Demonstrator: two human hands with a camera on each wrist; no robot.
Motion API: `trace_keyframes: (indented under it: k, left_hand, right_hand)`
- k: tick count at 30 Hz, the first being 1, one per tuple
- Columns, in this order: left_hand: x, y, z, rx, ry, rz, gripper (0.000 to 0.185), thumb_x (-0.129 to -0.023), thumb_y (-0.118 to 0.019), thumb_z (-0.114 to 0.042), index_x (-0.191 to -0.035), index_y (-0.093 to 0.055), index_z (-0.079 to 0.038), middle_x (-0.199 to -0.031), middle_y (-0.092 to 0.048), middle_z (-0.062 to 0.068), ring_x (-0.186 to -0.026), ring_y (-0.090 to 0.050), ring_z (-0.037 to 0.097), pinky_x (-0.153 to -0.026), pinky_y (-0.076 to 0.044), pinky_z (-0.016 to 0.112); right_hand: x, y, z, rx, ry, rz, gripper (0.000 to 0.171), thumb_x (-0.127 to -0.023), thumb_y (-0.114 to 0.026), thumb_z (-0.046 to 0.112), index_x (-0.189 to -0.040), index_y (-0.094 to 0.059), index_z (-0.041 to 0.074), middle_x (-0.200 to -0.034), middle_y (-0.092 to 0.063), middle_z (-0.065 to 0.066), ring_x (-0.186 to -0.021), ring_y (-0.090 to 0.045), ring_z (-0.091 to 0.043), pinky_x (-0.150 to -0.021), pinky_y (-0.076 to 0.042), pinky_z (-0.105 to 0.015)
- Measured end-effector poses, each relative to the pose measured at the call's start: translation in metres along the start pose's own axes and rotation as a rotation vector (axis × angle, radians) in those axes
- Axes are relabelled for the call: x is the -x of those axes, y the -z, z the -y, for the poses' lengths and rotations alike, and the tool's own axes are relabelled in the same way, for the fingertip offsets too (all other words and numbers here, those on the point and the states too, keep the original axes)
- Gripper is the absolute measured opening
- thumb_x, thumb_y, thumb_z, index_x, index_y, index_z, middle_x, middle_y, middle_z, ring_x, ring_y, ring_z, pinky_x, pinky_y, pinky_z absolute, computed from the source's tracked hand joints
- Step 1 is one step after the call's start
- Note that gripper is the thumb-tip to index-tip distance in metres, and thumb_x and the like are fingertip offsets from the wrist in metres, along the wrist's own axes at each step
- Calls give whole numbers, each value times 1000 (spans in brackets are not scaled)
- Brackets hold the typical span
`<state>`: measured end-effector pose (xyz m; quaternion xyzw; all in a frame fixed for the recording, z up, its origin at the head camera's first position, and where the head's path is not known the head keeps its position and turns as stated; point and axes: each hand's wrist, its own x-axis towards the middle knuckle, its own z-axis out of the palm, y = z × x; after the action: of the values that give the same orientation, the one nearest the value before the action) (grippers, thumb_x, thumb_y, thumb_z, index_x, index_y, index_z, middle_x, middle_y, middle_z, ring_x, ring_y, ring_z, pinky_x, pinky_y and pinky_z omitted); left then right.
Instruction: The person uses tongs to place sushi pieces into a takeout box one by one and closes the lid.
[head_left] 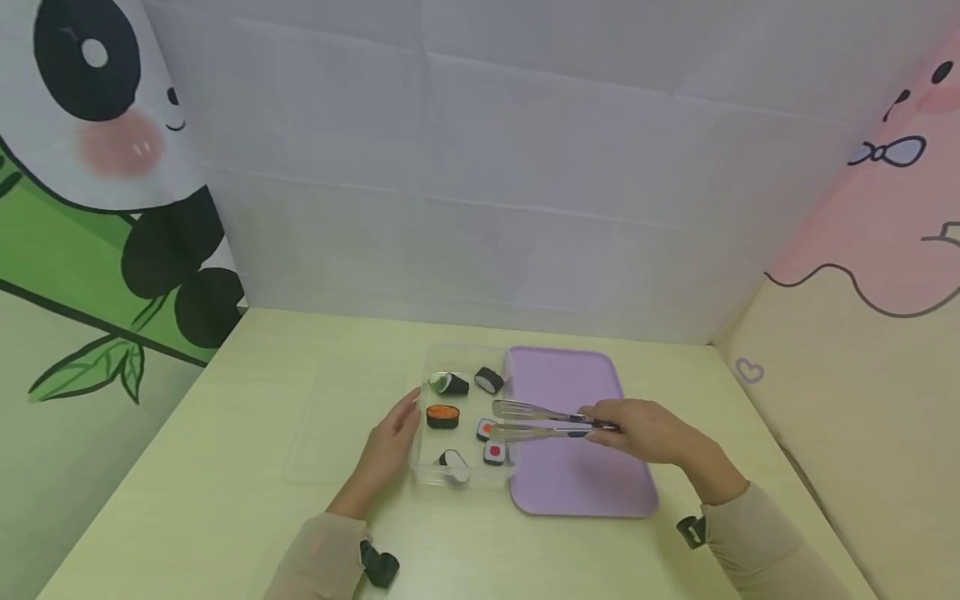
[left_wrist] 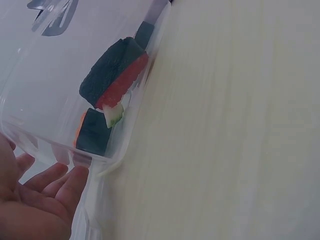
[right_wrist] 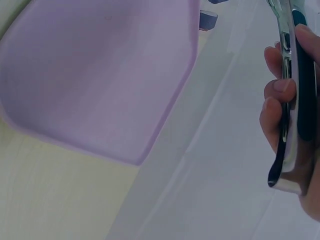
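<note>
Left of centre in the head view, the left hand (head_left: pixel 390 442) lies with straight fingers against the left wall of the box (head_left: pixel 420 433), a clear shallow plastic container standing on the surface (head_left: pixel 225 500). The left wrist view confirms it: fingers (left_wrist: pixel 55 187) flat at the box wall, curled round nothing.

Inside the box, just right of that hand, sit the sushi pieces: a dark roll (head_left: pixel 452 384) and a second roll (head_left: pixel 489 380) at the far end, an orange-topped piece (head_left: pixel 442 416) in the middle, a white-and-dark piece (head_left: pixel 452 459) at the near end, and two red-centred pieces (head_left: pixel 494 452) along the right wall. They appear to be toy food; judged light, rigid and smooth-sided, so liable to slip or roll if pinched off-centre. Best taken across the flat sides, squarely.

Right of the box, touching or nearly touching it, lies the purple tray (head_left: pixel 577 467).

Over the tray, the right hand (head_left: pixel 645 433) has its grip clamped on the dark handle end of the tongs (head_left: pixel 540 421). The two metal arms stand apart, tips over the box's right edge near the red-centred pieces, holding nothing. The right wrist view shows the fingers (right_wrist: pixel 275 90) curled round the tongs' handle.
</note>
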<state>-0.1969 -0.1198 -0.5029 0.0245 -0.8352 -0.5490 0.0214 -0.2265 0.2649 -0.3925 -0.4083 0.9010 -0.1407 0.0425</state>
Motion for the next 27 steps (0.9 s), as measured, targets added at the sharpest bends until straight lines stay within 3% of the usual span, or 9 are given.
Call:
trace_keyframes:
  k: [7, 11, 18, 23, 27]
  left_hand:
    - [-4, -1, 3, -5, -9, 3, 46, -106, -43, -27, -151, -39, -16, -144, -47, 17, -133, -40, 37, -109, -30, 53]
    - [-3, -1, 3, -12, -10, 9, 47, -106, -43, -27, -151, -38, -15, -144, -46, 18, -133, -40, 38, -109, -30, 54]
    - [0, 2, 0, -11, -6, 9, 47, -106, -43, -27, -151, -37, -14, -145, -45, 20, -132, -40, 39, -108, -30, 55]
    - [1, 1, -1, -13, 1, 9, 47, -106, -42, -27, -151, -37, -14, -145, -44, 20, -132, -40, 39, -108, -30, 54]
    - [0, 0, -1, -18, 4, 2, 47, -106, -42, -27, -151, -38, -14, -145, -45, 19, -132, -41, 39, -108, -31, 54]
  right_hand:
    - [8, 3, -8, -62, -119, -77, 38, -98, -61, 28, -127, -62, 4, -87, -56, 9, -75, -49, -9, -64, -42, -29]
    - [9, 0, -15, -120, -200, -167, 33, -97, -63, 22, -123, -61, 3, -79, -48, 4, -69, -45, -12, -57, -38, -29]
    - [8, -9, -28, -190, -377, -344, 45, -98, -61, 20, -133, -51, -7, -104, -61, -15, -86, -55, -25, -69, -48, -42]
    - [12, -16, -38, -246, -490, -403, 40, -99, -60, 24, -126, -54, -5, -94, -57, -11, -71, -46, -21, -56, -38, -34]
    - [18, -23, -49, -284, -592, -409, 48, -100, -57, 32, -130, -50, -5, -100, -59, -15, -76, -50, -26, -62, -42, -38]
